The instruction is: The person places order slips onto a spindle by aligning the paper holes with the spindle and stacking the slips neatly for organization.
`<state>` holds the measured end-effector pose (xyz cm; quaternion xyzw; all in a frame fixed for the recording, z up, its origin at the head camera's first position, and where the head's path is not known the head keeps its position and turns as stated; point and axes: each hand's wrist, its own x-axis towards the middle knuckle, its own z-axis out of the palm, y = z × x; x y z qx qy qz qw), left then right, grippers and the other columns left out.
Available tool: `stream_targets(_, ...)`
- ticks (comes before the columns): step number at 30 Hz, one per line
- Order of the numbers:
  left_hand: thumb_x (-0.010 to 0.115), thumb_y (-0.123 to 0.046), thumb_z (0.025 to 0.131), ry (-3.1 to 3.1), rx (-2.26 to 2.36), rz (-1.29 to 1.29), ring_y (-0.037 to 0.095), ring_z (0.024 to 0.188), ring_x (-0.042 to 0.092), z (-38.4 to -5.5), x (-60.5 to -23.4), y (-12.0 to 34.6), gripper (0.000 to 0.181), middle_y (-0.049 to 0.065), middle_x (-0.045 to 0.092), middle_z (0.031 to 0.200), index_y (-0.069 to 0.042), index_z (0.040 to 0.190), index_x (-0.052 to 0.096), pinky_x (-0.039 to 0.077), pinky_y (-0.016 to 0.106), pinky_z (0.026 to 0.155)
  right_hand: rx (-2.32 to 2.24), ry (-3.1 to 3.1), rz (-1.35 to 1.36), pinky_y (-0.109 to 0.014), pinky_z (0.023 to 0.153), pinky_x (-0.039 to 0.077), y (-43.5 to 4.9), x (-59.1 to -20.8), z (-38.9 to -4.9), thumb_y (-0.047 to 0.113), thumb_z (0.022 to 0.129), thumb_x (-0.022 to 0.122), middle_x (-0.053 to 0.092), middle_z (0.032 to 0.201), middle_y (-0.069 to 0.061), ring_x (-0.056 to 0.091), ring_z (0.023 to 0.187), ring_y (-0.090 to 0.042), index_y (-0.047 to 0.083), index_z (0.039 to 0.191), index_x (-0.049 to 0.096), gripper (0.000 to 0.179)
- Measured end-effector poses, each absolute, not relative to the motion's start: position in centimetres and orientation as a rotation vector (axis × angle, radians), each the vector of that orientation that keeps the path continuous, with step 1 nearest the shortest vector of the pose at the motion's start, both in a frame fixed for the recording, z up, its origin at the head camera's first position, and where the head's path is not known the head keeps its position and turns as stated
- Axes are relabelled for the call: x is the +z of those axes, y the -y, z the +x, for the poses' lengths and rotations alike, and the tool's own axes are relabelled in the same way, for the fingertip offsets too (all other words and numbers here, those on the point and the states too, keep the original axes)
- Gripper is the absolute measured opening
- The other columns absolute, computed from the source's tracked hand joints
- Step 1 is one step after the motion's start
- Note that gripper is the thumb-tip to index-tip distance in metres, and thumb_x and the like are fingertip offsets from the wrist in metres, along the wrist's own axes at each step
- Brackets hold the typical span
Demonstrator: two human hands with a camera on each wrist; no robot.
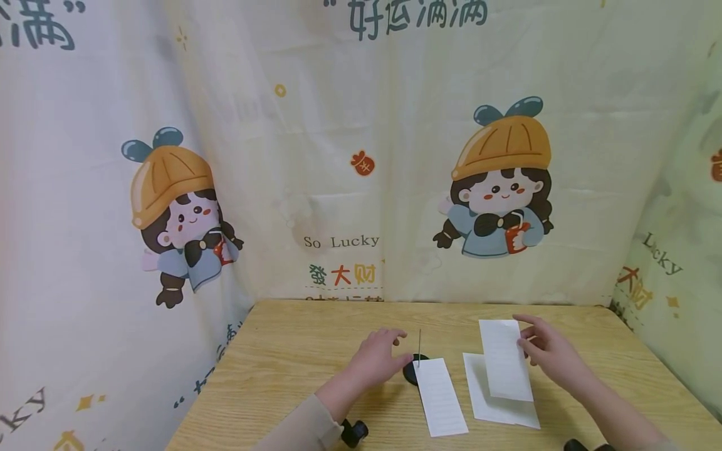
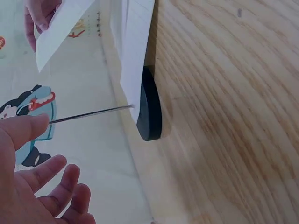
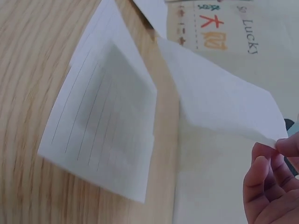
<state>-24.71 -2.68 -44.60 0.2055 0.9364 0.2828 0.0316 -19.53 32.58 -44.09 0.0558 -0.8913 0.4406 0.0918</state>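
A paper spike, a thin metal rod [image 2: 93, 113] on a round black base [image 2: 152, 107], stands on the table. One white sheet [image 1: 442, 401] lies on the base, with the rod rising through its far end. My left hand [image 1: 376, 358] is beside the spike, fingers loosely spread; its thumb overlaps the rod's tip in the left wrist view. My right hand [image 1: 548, 352] pinches a single lined sheet [image 1: 504, 363] by its upper right edge, between thumb and fingers. This sheet hangs over other lined paper [image 3: 98, 126] lying on the table.
The wooden table [image 1: 304, 351] reaches back to a printed cloth curtain [image 1: 333, 200] with cartoon figures. The curtain also hangs along both sides. Dark wrist-camera parts [image 1: 354, 433] show below the left forearm.
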Motion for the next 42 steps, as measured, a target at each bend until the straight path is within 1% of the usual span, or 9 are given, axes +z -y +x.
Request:
stream_targets(3, 0.067, -0.043, 0.094, -2.900, 0.883, 0.641, 0.023, 0.110, 0.055, -24.7, -44.4, 2.4, 0.045, -0.002, 0.062, 0.114, -0.020, 0.132, 0.060, 0.044, 0.046, 0.093, 1.375, 2.606, 0.196, -0.032, 0.058, 0.051, -31.7, -43.9, -19.8, 0.005, 0.099, 0.059, 0.056, 0.100, -0.015, 0.056, 0.067, -0.017, 0.001, 0.142, 0.043, 0.046)
stream_targets(8, 0.065, -0.043, 0.095, -2.917, 0.909, 0.655, 0.020, 0.108, 0.055, -24.8, -44.2, 2.0, 0.043, -0.005, 0.061, 0.111, -0.022, 0.131, 0.061, 0.045, 0.043, 0.091, 1.483, 2.561, 0.240, -0.032, 0.058, 0.051, -30.3, -43.8, -20.3, 0.004, 0.098, 0.059, 0.054, 0.101, -0.016, 0.054, 0.064, -0.017, 0.001, 0.142, 0.043, 0.047)
stream_targets(15, 0.065, -0.039, 0.095, -2.896, 1.005, 0.689, 0.017, 0.097, 0.056, -24.8, -43.6, 1.8, 0.040, 0.000, 0.062, 0.110, -0.017, 0.129, 0.062, 0.046, 0.039, 0.083, 1.558, 2.529, 0.298, -0.031, 0.057, 0.049, -28.6, -43.8, -21.0, 0.005, 0.098, 0.060, 0.054, 0.100, -0.016, 0.055, 0.066, -0.021, 0.002, 0.141, 0.045, 0.046)
stream_targets(19, 0.065, -0.039, 0.096, -2.898, 1.039, 0.669, 0.013, 0.093, 0.055, -24.8, -43.3, 1.6, 0.038, -0.005, 0.061, 0.107, -0.019, 0.128, 0.063, 0.047, 0.035, 0.079, 1.611, 2.517, 0.316, -0.031, 0.058, 0.051, -27.5, -43.6, -21.4, 0.007, 0.098, 0.061, 0.054, 0.101, -0.016, 0.056, 0.067, -0.020, 0.002, 0.141, 0.045, 0.046)
stream_targets(24, 0.063, -0.042, 0.096, -2.868, 1.101, 0.629, 0.013, 0.095, 0.055, -24.9, -43.0, 1.1, 0.037, -0.009, 0.060, 0.105, -0.019, 0.126, 0.064, 0.048, 0.034, 0.079, 1.709, 2.502, 0.305, -0.031, 0.060, 0.052, -26.0, -43.6, -21.7, 0.005, 0.097, 0.061, 0.053, 0.101, -0.015, 0.056, 0.067, -0.019, 0.003, 0.140, 0.046, 0.046)
stream_targets(29, 0.061, -0.045, 0.097, -2.846, 1.157, 0.598, 0.012, 0.095, 0.054, -24.9, -42.8, 0.7, 0.034, -0.012, 0.058, 0.103, -0.022, 0.122, 0.065, 0.048, 0.033, 0.078, 1.771, 2.502, 0.300, -0.031, 0.062, 0.052, -24.7, -43.6, -22.0, 0.006, 0.097, 0.061, 0.053, 0.103, -0.015, 0.055, 0.070, -0.020, 0.003, 0.142, 0.045, 0.048)
stream_targets(35, 0.061, -0.045, 0.097, -2.819, 1.240, 0.582, 0.011, 0.093, 0.053, -24.9, -42.6, 0.3, 0.030, -0.014, 0.057, 0.098, -0.022, 0.117, 0.067, 0.048, 0.032, 0.078, 1.798, 2.514, 0.289, -0.030, 0.062, 0.052, -23.3, -43.7, -22.5, 0.007, 0.097, 0.061, 0.054, 0.103, -0.015, 0.055, 0.074, -0.023, 0.005, 0.142, 0.045, 0.048)
stream_targets(37, 0.061, -0.046, 0.097, -2.817, 1.253, 0.563, 0.011, 0.090, 0.053, -25.0, -42.7, 0.1, 0.030, -0.013, 0.057, 0.096, -0.022, 0.114, 0.067, 0.047, 0.032, 0.077, 1.807, 2.523, 0.274, -0.031, 0.063, 0.052, -22.9, -43.9, -22.7, 0.007, 0.097, 0.061, 0.055, 0.103, -0.014, 0.056, 0.074, -0.023, 0.007, 0.142, 0.047, 0.047)
stream_targets(42, 0.062, -0.044, 0.096, -2.794, 1.307, 0.490, 0.011, 0.084, 0.052, -25.2, -42.7, -0.1, 0.026, -0.011, 0.057, 0.094, -0.020, 0.106, 0.065, 0.045, 0.030, 0.069, 1.830, 2.510, 0.317, -0.033, 0.063, 0.053, -22.3, -44.4, -22.9, 0.006, 0.097, 0.062, 0.055, 0.102, -0.014, 0.056, 0.072, -0.023, 0.007, 0.141, 0.047, 0.047)
